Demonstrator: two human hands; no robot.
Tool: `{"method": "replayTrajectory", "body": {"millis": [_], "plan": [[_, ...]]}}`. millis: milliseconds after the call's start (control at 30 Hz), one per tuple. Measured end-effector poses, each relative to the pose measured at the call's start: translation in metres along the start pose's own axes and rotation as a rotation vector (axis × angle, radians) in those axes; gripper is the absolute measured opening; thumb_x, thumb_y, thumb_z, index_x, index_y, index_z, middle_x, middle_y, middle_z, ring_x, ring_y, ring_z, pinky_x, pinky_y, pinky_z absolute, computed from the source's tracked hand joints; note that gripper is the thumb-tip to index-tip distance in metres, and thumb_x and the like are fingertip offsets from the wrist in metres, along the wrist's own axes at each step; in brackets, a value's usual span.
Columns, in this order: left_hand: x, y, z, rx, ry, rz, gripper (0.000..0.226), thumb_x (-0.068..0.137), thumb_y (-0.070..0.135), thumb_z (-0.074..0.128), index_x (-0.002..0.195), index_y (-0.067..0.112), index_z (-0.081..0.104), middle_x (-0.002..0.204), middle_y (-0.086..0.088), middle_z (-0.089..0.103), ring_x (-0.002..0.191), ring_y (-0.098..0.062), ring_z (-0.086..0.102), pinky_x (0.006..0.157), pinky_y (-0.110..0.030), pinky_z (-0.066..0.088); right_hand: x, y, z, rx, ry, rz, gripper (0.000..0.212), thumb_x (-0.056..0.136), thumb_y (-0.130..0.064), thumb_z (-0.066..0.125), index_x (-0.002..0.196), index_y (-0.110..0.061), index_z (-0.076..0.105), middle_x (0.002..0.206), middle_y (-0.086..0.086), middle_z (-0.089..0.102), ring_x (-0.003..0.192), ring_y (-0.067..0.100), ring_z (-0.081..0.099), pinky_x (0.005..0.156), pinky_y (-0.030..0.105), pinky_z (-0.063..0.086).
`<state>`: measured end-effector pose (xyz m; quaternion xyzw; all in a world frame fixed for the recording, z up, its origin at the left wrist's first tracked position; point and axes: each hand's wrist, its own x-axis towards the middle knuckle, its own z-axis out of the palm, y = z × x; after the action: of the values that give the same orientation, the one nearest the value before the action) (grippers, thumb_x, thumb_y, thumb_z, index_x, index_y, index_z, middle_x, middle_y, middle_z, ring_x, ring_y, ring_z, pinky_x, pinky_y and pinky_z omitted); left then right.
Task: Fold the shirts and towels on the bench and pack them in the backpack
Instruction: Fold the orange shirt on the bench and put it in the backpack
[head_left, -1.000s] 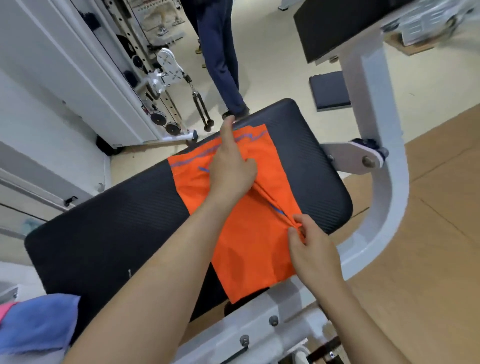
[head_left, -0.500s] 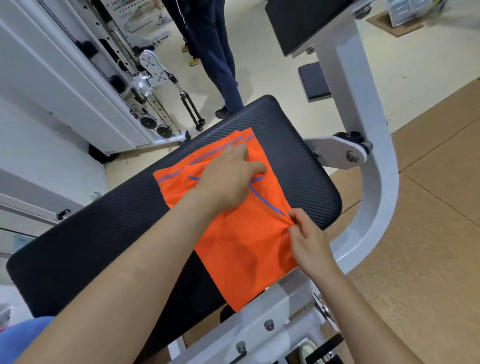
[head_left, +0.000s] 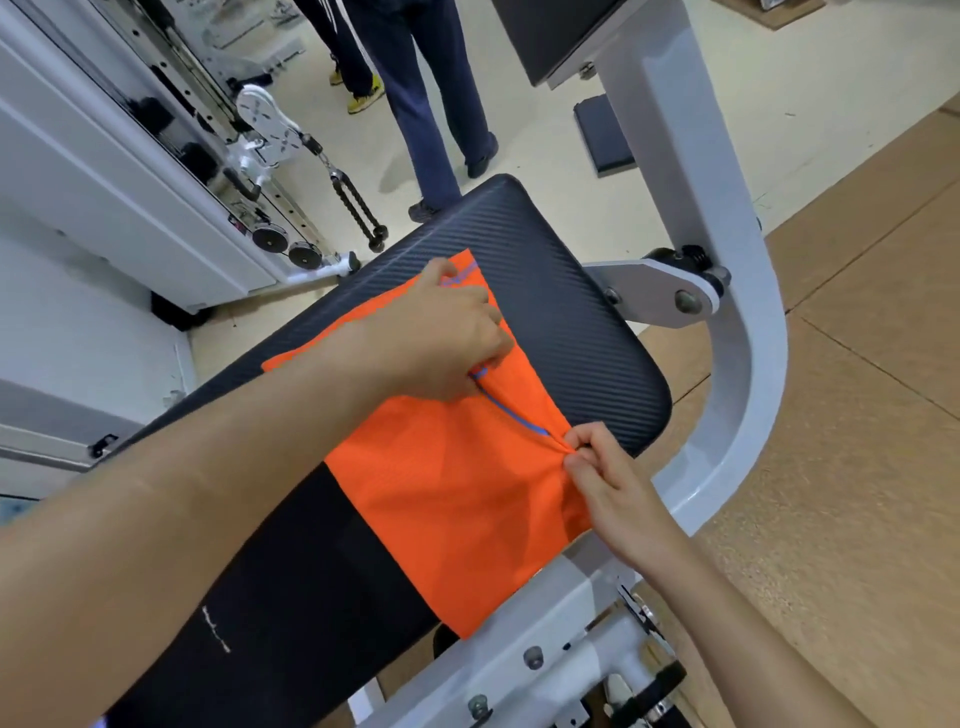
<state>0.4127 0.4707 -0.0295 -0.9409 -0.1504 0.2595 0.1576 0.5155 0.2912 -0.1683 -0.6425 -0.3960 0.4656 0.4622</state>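
An orange shirt with thin blue trim lies across the black padded bench, its near corner hanging over the front edge. My left hand lies on the shirt's upper part, fingers curled and pinching a fold of fabric at the blue trim. My right hand pinches the shirt's right edge where the blue seam ends, near the bench's front right rim. The fold runs taut between both hands. No backpack or towel shows in this view.
The bench's white steel frame curves up on the right. A white cable machine with pulleys stands at the left. A person in dark trousers stands just beyond the bench. Brown floor mats lie to the right.
My left hand moved from pressing flat on the shirt to pinching the fold by the blue trim. The right hand kept its pinch. The blue towel at lower left left the view.
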Motion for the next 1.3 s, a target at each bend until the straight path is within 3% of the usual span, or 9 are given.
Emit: {"method": "replayTrajectory", "body": {"millis": [167, 367, 500, 600, 767, 933, 1033, 1200, 1300], "plan": [[0.013, -0.007, -0.016, -0.015, 0.044, 0.038, 0.005, 0.089, 0.028, 0.055, 0.092, 0.028, 0.052, 0.067, 0.012, 0.048, 0.089, -0.016, 0.057, 0.09, -0.043, 0.024, -0.001, -0.001, 0.001, 0.053, 0.022, 0.019, 0.018, 0.098, -0.01, 0.043, 0.083, -0.018, 0.05, 0.056, -0.008, 0.036, 0.055, 0.006, 0.034, 0.054, 0.021, 0.03], [0.028, 0.001, 0.001, 0.081, 0.047, -0.006, 0.009, 0.093, 0.024, 0.046, 0.1, 0.031, 0.048, 0.093, 0.003, 0.063, 0.097, -0.022, 0.054, 0.081, -0.042, 0.027, -0.005, -0.002, 0.002, 0.091, 0.085, 0.014, 0.022, 0.097, -0.009, 0.044, 0.085, -0.019, 0.06, 0.072, 0.02, 0.049, 0.063, 0.017, 0.045, 0.056, 0.023, 0.034], [0.025, 0.001, 0.012, 0.055, 0.113, -0.004, 0.009, 0.098, 0.029, 0.042, 0.104, 0.03, 0.048, 0.095, 0.004, 0.061, 0.097, -0.021, 0.053, 0.083, -0.043, 0.028, -0.012, 0.001, 0.005, 0.082, 0.216, -0.001, 0.018, 0.094, -0.011, 0.054, 0.086, -0.025, 0.063, 0.061, 0.005, 0.05, 0.056, 0.013, 0.044, 0.055, 0.023, 0.037], [0.024, 0.002, 0.015, 0.067, 0.176, -0.027, 0.01, 0.096, 0.027, 0.045, 0.105, 0.028, 0.05, 0.093, 0.003, 0.063, 0.095, -0.022, 0.055, 0.087, -0.045, 0.031, -0.018, 0.011, 0.002, -0.173, 0.358, -0.05, 0.004, 0.089, -0.029, 0.063, 0.091, -0.029, 0.061, 0.078, -0.01, 0.056, 0.074, 0.009, 0.054, 0.066, 0.025, 0.043], [0.023, 0.005, 0.02, 0.093, 0.197, -0.064, 0.008, 0.093, 0.025, 0.048, 0.101, 0.027, 0.05, 0.09, 0.003, 0.064, 0.092, -0.023, 0.055, 0.087, -0.045, 0.032, -0.023, 0.021, 0.008, -0.197, 0.369, 0.029, 0.038, 0.077, -0.043, 0.074, 0.096, -0.023, 0.047, 0.098, -0.009, 0.042, 0.092, -0.006, 0.042, 0.075, 0.004, 0.034], [0.017, -0.002, 0.015, 0.092, 0.2, -0.139, 0.026, 0.092, 0.048, 0.051, 0.102, 0.024, 0.053, 0.095, 0.001, 0.066, 0.097, -0.025, 0.055, 0.091, -0.045, 0.029, -0.021, 0.017, 0.01, 0.188, 0.361, 0.282, 0.045, 0.074, -0.03, 0.082, 0.096, -0.038, 0.043, 0.097, 0.008, 0.06, 0.084, 0.019, 0.06, 0.07, 0.033, 0.05], [0.009, -0.019, 0.012, -0.051, 0.196, -0.248, 0.041, 0.087, 0.06, 0.051, 0.103, 0.023, 0.057, 0.096, 0.001, 0.062, 0.101, -0.026, 0.054, 0.091, -0.045, 0.028, -0.022, 0.011, 0.002, 0.302, 0.322, 0.32, 0.036, 0.077, -0.017, 0.081, 0.098, -0.027, 0.053, 0.089, 0.02, 0.067, 0.072, 0.025, 0.064, 0.07, 0.046, 0.055], [-0.006, -0.032, 0.019, -0.414, 0.602, -0.65, 0.036, 0.088, 0.033, 0.058, 0.123, 0.022, 0.056, 0.12, -0.009, 0.053, 0.115, -0.032, 0.045, 0.09, -0.048, 0.035, -0.019, 0.0, -0.013, 0.248, 0.295, 0.272, 0.008, 0.085, -0.006, 0.069, 0.084, -0.013, 0.071, 0.075, 0.004, 0.073, 0.07, 0.015, 0.068, 0.063, 0.023, 0.055], [-0.03, 0.003, 0.043, -0.524, 0.603, -0.829, 0.057, 0.082, 0.042, 0.067, 0.131, 0.015, 0.052, 0.13, -0.012, 0.048, 0.12, -0.035, 0.042, 0.089, -0.056, 0.044, -0.018, 0.002, -0.017, 0.209, 0.284, 0.264, 0.01, 0.088, -0.006, 0.064, 0.083, -0.014, 0.068, 0.074, 0.005, 0.07, 0.067, 0.012, 0.064, 0.061, 0.024, 0.051]]}}
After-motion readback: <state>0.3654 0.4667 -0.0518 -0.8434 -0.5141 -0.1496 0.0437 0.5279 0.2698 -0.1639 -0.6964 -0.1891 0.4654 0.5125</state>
